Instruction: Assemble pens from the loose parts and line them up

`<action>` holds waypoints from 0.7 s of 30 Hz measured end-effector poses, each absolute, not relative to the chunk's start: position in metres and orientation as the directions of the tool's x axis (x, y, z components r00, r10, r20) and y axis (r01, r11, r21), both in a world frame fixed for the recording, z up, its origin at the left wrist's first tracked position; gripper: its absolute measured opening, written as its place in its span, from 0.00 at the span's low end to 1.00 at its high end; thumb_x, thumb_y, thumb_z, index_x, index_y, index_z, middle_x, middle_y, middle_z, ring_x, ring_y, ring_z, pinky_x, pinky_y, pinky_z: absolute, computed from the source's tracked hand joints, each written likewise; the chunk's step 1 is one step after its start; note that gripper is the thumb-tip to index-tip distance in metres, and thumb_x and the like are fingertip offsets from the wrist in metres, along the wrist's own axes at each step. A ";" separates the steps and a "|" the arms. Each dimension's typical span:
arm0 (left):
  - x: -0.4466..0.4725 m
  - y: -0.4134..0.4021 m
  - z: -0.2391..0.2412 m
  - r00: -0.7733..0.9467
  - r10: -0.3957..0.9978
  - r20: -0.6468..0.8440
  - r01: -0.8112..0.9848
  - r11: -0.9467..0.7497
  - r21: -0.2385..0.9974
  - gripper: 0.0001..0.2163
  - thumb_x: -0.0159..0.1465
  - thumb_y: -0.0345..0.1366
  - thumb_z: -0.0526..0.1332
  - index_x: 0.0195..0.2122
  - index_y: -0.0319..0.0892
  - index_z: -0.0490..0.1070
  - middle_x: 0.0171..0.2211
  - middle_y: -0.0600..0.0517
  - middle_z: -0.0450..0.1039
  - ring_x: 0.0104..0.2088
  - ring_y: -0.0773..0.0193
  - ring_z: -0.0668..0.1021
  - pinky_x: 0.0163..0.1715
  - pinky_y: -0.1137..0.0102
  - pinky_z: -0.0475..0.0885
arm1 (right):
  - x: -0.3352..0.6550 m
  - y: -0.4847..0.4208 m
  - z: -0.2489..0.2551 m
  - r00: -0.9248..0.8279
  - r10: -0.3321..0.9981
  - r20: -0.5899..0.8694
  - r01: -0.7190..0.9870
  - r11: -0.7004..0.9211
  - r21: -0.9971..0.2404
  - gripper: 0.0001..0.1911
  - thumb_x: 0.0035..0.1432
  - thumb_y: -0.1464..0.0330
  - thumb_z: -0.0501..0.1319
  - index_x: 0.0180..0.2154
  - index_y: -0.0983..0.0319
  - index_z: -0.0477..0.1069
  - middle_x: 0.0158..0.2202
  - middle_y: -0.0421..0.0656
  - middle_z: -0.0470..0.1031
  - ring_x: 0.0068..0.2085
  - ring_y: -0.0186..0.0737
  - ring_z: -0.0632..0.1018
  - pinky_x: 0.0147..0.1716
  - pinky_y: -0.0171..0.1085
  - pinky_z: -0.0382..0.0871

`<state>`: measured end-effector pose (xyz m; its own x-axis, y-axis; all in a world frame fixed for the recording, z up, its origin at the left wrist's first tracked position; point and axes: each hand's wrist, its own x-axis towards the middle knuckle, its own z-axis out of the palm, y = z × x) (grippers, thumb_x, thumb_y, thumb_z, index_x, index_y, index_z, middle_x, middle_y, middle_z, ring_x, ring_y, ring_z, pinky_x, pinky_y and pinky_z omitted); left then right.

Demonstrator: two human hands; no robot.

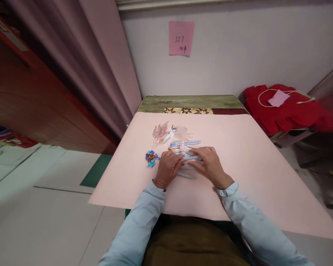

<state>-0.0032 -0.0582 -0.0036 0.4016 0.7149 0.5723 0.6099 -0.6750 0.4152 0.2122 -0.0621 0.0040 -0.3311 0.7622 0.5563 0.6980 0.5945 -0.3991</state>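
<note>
Your left hand and right hand face each other, fingers bent about a pale blue pen; whether either pinches it, I can't tell. Small pieces crowd your left; the pink sheet opens rightward, its near edge beneath your forearms.

Pens partly out of sight!
Left hand and right hand cover some ends; the coloured pieces look too small to identify.

Pale blue pens, seemingly near parallel, partly hidden
</note>
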 end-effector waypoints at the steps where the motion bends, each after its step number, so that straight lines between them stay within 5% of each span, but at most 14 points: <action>1: -0.003 -0.058 -0.004 0.403 0.713 0.574 0.615 -0.676 0.407 0.08 0.70 0.37 0.56 0.39 0.43 0.73 0.33 0.50 0.75 0.37 0.59 0.73 0.42 0.61 0.65 | 0.213 -0.062 0.004 -0.338 0.773 0.537 0.711 0.584 -0.393 0.15 0.67 0.57 0.58 0.47 0.58 0.75 0.40 0.45 0.80 0.40 0.43 0.76 0.44 0.43 0.58; 6: -0.001 -0.057 -0.005 0.445 0.699 0.559 0.601 -0.696 0.393 0.08 0.71 0.38 0.55 0.39 0.43 0.73 0.33 0.50 0.75 0.38 0.59 0.72 0.43 0.62 0.65 | 0.213 -0.061 0.003 -0.362 0.783 0.506 0.734 0.574 -0.363 0.17 0.70 0.60 0.55 0.31 0.59 0.75 0.28 0.41 0.78 0.33 0.40 0.74 0.39 0.42 0.56; 12: -0.001 -0.057 -0.006 0.465 0.701 0.541 0.587 -0.701 0.405 0.10 0.71 0.37 0.53 0.35 0.43 0.71 0.31 0.50 0.74 0.36 0.60 0.72 0.43 0.61 0.65 | 0.213 -0.063 0.003 -0.334 0.755 0.565 0.636 0.623 -0.456 0.12 0.65 0.57 0.60 0.42 0.59 0.72 0.42 0.45 0.79 0.46 0.45 0.76 0.47 0.43 0.59; 15: -0.001 -0.056 -0.007 0.464 0.697 0.547 0.588 -0.704 0.399 0.09 0.71 0.37 0.54 0.36 0.43 0.71 0.32 0.50 0.74 0.37 0.60 0.72 0.43 0.61 0.65 | 0.214 -0.062 0.002 -0.339 0.793 0.507 0.680 0.578 -0.451 0.16 0.65 0.56 0.61 0.48 0.59 0.72 0.43 0.46 0.80 0.44 0.44 0.77 0.45 0.43 0.59; 19: -0.001 -0.056 -0.008 0.479 0.687 0.546 0.597 -0.711 0.371 0.08 0.71 0.38 0.55 0.38 0.43 0.71 0.32 0.50 0.74 0.37 0.60 0.71 0.43 0.62 0.65 | 0.216 -0.061 0.002 -0.378 0.815 0.440 0.731 0.554 -0.399 0.15 0.70 0.62 0.55 0.33 0.58 0.76 0.30 0.42 0.80 0.34 0.40 0.76 0.41 0.43 0.56; 21: -0.001 -0.056 -0.008 0.483 0.682 0.550 0.600 -0.715 0.360 0.08 0.71 0.38 0.54 0.38 0.43 0.71 0.32 0.50 0.74 0.37 0.60 0.71 0.42 0.62 0.65 | 0.217 -0.060 0.002 -0.370 0.800 0.472 0.706 0.573 -0.417 0.14 0.69 0.61 0.57 0.33 0.58 0.76 0.32 0.41 0.80 0.36 0.40 0.76 0.43 0.43 0.57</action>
